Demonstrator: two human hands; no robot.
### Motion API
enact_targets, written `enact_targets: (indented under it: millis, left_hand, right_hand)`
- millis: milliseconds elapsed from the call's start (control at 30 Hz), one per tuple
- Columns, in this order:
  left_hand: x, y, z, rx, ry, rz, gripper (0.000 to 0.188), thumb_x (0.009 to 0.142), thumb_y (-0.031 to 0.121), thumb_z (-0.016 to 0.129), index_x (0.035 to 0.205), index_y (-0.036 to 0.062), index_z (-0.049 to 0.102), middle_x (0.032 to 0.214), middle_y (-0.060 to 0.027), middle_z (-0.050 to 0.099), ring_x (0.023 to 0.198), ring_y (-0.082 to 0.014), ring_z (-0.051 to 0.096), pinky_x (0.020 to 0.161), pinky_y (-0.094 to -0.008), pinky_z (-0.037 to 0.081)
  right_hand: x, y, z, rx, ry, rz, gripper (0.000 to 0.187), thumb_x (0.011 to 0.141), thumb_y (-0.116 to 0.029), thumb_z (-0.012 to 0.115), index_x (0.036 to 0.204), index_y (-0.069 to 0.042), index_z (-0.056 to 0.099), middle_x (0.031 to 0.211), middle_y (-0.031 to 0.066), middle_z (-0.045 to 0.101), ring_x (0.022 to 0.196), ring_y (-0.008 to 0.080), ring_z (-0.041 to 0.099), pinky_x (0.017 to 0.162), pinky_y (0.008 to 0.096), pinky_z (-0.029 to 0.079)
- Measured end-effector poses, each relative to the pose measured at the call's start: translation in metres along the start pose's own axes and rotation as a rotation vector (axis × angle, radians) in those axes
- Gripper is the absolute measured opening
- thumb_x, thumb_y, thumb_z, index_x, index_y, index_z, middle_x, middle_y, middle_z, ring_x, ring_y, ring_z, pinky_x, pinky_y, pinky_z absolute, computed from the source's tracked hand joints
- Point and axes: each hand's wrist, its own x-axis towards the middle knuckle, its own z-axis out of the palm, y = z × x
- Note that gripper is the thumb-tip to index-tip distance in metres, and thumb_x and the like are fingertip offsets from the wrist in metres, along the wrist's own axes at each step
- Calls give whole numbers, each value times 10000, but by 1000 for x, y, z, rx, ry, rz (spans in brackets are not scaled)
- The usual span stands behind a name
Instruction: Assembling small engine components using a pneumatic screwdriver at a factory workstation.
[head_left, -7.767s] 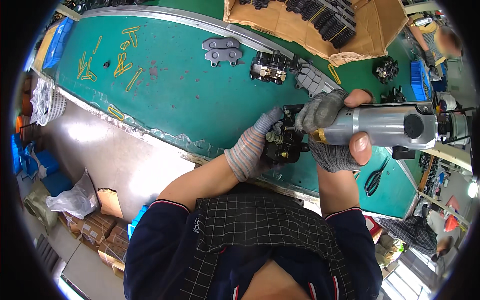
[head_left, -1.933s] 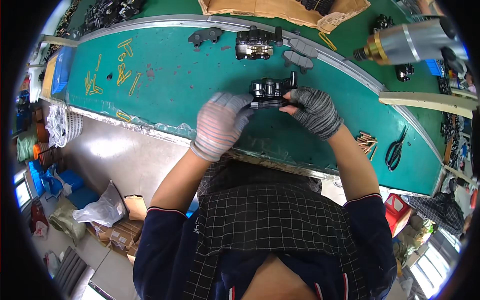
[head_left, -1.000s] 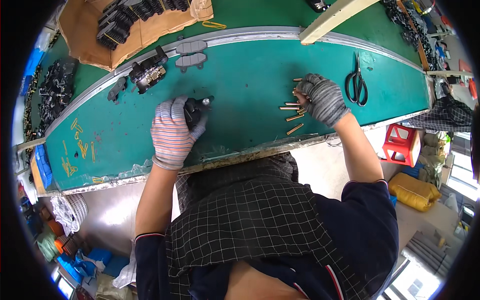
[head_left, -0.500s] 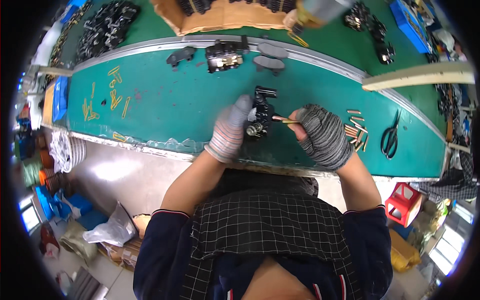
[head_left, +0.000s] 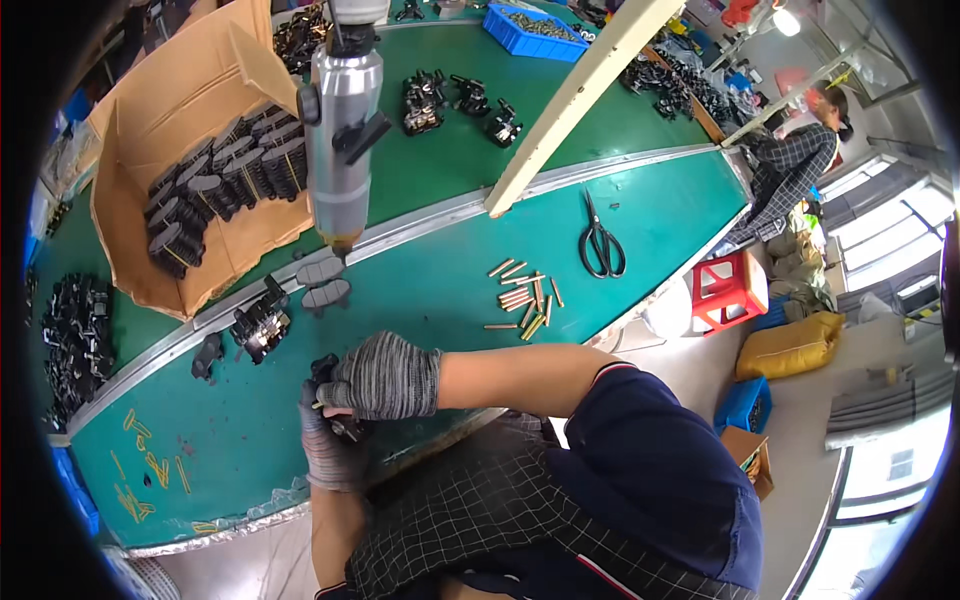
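Nearest, the left hand in a pale striped knit glove point(head_left: 330, 448) grasps a compact black metal assembly point(head_left: 350, 429) by the near edge of the green tabletop point(head_left: 430, 300); the right hand in a dark grey knit glove point(head_left: 385, 378) is curled over its top, and whether it also pinches something small is hidden. A slackening left grip under the right hand's pressure could let the assembly twist or drop. Farther off, slim copper-coloured rods point(head_left: 516, 296) lie loose; a brushing forearm might set them rolling. Beyond, a silver cylindrical power driver point(head_left: 343, 180) hangs near flat grey pads point(head_left: 326, 296), and its swinging could knock them
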Motion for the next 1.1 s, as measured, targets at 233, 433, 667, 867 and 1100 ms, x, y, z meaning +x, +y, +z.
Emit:
enact_targets:
  millis: [233,433,667,867,1100]
  left_hand:
    - [24,5,4,25,36,-6,476,892,563,494,1144,166,563,913,-97,655,684,-178,611,569,-278,476]
    - [15,11,28,79,-60,145,544,881,584,507,1162,121,556,921,-76,635,811,-197,651,548,-331,515]
    - [3,10,25,92,-98,-26,542,887,563,501,1211,129,523,892,-35,620,816,-223,643,554,-418,543]
    - [12,8,5,-159,-137,-2,437,867,586,509,1092,214,558,886,-16,623,765,-182,604,454,-314,418]
    - [26,22,-6,-179,-66,-79,606,794,668,574,1175,198,542,968,-29,646,740,-204,649,562,-327,460]
  right_hand:
    - [-34,11,-32,263,317,-22,150,894,-193,594,926,-60,655,853,113,659,761,282,644,630,379,497]
    - [-34,15,-25,162,151,-112,145,834,-199,673,887,-64,655,762,116,642,712,286,634,638,389,495]
    - [-22,5,-47,-151,-88,-50,311,821,-358,678,1008,-115,623,822,71,657,776,282,637,655,388,485]
    - [36,110,-122,381,1255,-48,789,807,-269,745,1412,-22,302,1217,113,507,1055,227,527,919,345,428]
    - [91,61,-151,1009,721,-59,414,791,-206,671,1140,-24,541,974,59,629,876,184,613,789,313,497]
